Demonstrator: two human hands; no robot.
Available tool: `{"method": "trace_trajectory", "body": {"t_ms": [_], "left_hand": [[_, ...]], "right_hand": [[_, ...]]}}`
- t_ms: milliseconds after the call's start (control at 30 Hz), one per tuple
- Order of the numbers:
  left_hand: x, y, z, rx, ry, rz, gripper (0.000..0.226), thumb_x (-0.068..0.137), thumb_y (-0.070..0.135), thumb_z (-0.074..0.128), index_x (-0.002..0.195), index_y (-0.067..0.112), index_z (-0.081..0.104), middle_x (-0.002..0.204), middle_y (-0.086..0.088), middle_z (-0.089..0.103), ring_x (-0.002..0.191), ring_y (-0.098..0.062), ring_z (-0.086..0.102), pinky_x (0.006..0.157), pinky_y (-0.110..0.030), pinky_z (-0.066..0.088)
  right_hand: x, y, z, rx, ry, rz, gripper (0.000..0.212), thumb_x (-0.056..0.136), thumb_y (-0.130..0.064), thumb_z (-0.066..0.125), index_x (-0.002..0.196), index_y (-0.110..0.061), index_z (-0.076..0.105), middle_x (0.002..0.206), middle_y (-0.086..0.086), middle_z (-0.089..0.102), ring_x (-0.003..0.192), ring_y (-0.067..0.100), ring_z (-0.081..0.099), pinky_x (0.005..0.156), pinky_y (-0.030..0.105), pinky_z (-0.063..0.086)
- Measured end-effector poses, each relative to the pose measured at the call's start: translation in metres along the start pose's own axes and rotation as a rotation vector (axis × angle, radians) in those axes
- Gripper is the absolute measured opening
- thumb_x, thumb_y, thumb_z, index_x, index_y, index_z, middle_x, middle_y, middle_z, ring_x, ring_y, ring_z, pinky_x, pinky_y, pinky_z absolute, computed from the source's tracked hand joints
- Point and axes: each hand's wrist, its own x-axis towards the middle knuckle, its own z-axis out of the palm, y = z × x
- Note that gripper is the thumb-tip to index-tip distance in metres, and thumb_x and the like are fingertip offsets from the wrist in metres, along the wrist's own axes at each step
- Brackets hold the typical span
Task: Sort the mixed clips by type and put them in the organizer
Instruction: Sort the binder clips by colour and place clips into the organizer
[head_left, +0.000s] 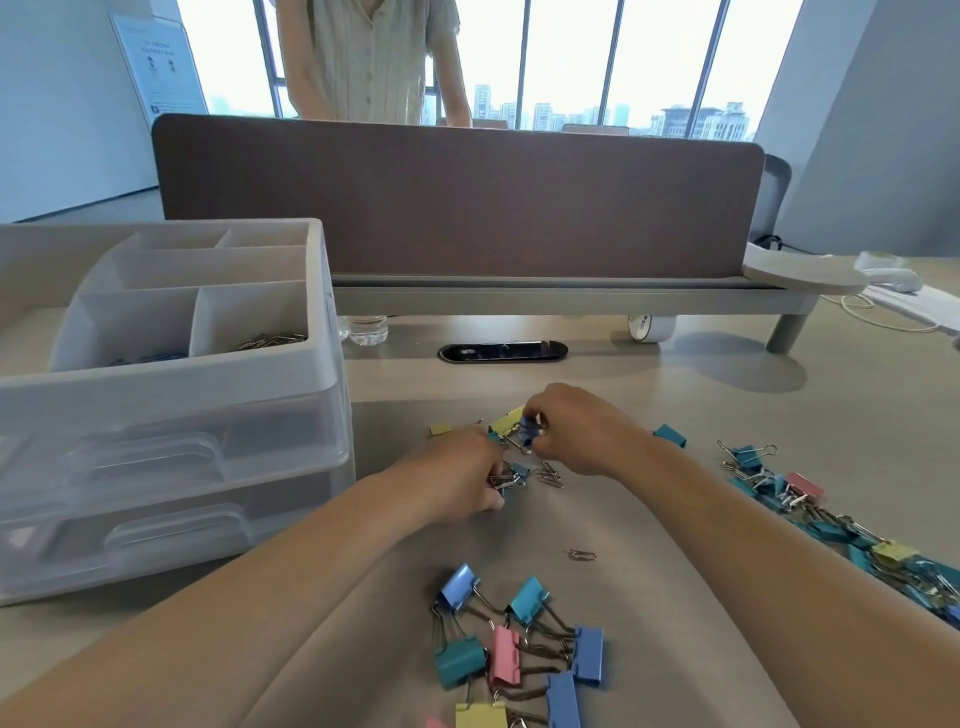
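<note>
A white organizer (171, 384) with open top compartments and clear drawers stands at the left; one compartment holds silver paper clips (270, 341), another holds blue clips (150, 357). My left hand (457, 475) grips several small binder clips (511, 475) on the table. Just beyond it, my right hand (582, 431) pinches a small blue binder clip (531, 431) beside a yellow binder clip (506, 421). Loose silver paper clips (549, 475) lie between my hands. A group of large coloured binder clips (519, 649) lies near the front edge. A long heap of mixed clips (810, 514) runs along the right.
A brown desk divider (457, 202) on a grey shelf closes off the back. A tape roll (649, 328), a clear bottle (366, 328) and a black cable port (501, 352) sit under it. A person stands behind the divider. One paper clip (581, 555) lies alone.
</note>
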Motion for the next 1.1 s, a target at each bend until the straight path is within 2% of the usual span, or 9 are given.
{"method": "trace_trajectory", "body": {"t_ms": [100, 200, 300, 400, 533, 600, 700, 800, 1100], "left_hand": [[-0.002, 0.001, 0.0, 0.023, -0.002, 0.013, 0.017, 0.088, 0.027, 0.062, 0.097, 0.013, 0.063, 0.104, -0.005, 0.055, 0.088, -0.025, 0.058, 0.074, -0.035, 0.05], [-0.005, 0.002, 0.0, -0.007, 0.005, -0.01, 0.012, 0.085, 0.022, 0.061, 0.076, 0.016, 0.056, 0.08, -0.001, 0.053, 0.072, -0.022, 0.052, 0.06, -0.031, 0.041], [-0.006, 0.004, 0.002, 0.001, 0.009, -0.032, 0.012, 0.084, 0.022, 0.06, 0.074, 0.017, 0.055, 0.072, 0.0, 0.05, 0.065, -0.02, 0.048, 0.056, -0.03, 0.037], [-0.004, 0.007, 0.004, -0.015, 0.016, -0.059, 0.008, 0.084, 0.026, 0.059, 0.091, 0.021, 0.06, 0.087, 0.002, 0.057, 0.077, -0.016, 0.056, 0.066, -0.032, 0.05], [0.0, 0.009, 0.001, 0.008, -0.023, -0.057, 0.03, 0.085, 0.028, 0.06, 0.114, 0.023, 0.062, 0.108, 0.0, 0.061, 0.092, -0.018, 0.06, 0.08, -0.037, 0.055], [0.0, 0.012, -0.001, 0.009, -0.047, -0.07, 0.027, 0.085, 0.027, 0.061, 0.111, 0.021, 0.063, 0.105, 0.0, 0.061, 0.091, -0.019, 0.06, 0.078, -0.037, 0.054], [-0.002, 0.016, -0.002, 0.022, -0.065, -0.085, 0.005, 0.082, 0.022, 0.059, 0.082, 0.017, 0.06, 0.081, -0.003, 0.056, 0.071, -0.018, 0.053, 0.059, -0.032, 0.044], [-0.003, 0.017, -0.003, 0.031, -0.085, -0.103, 0.016, 0.082, 0.022, 0.058, 0.07, 0.014, 0.05, 0.072, -0.007, 0.047, 0.062, -0.02, 0.042, 0.054, -0.031, 0.032], [0.008, 0.038, -0.021, -0.106, 0.088, -0.072, 0.021, 0.082, 0.028, 0.064, 0.087, 0.007, 0.067, 0.09, -0.012, 0.068, 0.075, -0.025, 0.058, 0.069, -0.036, 0.05]], "right_hand": [[-0.009, 0.009, -0.006, -0.015, -0.003, 0.065, 0.018, 0.089, -0.019, 0.062, 0.106, -0.016, 0.068, 0.097, 0.0, 0.053, 0.082, 0.018, 0.055, 0.064, 0.025, 0.039], [-0.022, 0.022, -0.007, -0.041, -0.052, 0.138, 0.016, 0.089, -0.017, 0.062, 0.103, -0.013, 0.069, 0.095, 0.001, 0.053, 0.079, 0.018, 0.053, 0.057, 0.024, 0.034], [-0.033, 0.034, -0.007, -0.05, -0.099, 0.19, 0.017, 0.091, -0.016, 0.061, 0.104, -0.01, 0.07, 0.1, 0.006, 0.062, 0.082, 0.02, 0.057, 0.063, 0.024, 0.043], [-0.04, 0.043, -0.005, -0.066, -0.118, 0.217, 0.014, 0.091, -0.015, 0.06, 0.097, -0.009, 0.071, 0.099, 0.008, 0.064, 0.079, 0.021, 0.058, 0.069, 0.029, 0.047], [-0.044, 0.053, -0.002, -0.115, -0.1, 0.24, 0.01, 0.09, -0.013, 0.055, 0.082, -0.01, 0.059, 0.086, 0.009, 0.052, 0.071, 0.025, 0.05, 0.063, 0.029, 0.043], [-0.044, 0.058, -0.002, -0.112, -0.09, 0.257, 0.012, 0.092, -0.014, 0.056, 0.094, -0.007, 0.066, 0.089, 0.008, 0.051, 0.074, 0.026, 0.052, 0.066, 0.031, 0.045], [-0.044, 0.064, -0.002, -0.124, -0.076, 0.292, 0.019, 0.094, -0.014, 0.056, 0.105, -0.001, 0.064, 0.091, 0.009, 0.049, 0.077, 0.024, 0.051, 0.067, 0.03, 0.04], [-0.046, 0.069, 0.0, -0.136, -0.042, 0.33, 0.016, 0.092, -0.012, 0.055, 0.102, -0.005, 0.065, 0.091, 0.006, 0.052, 0.078, 0.024, 0.054, 0.067, 0.031, 0.042], [-0.052, 0.067, 0.0, -0.178, 0.055, 0.301, 0.005, 0.089, -0.014, 0.055, 0.09, -0.018, 0.053, 0.093, 0.003, 0.049, 0.079, 0.027, 0.057, 0.066, 0.035, 0.047]]}}
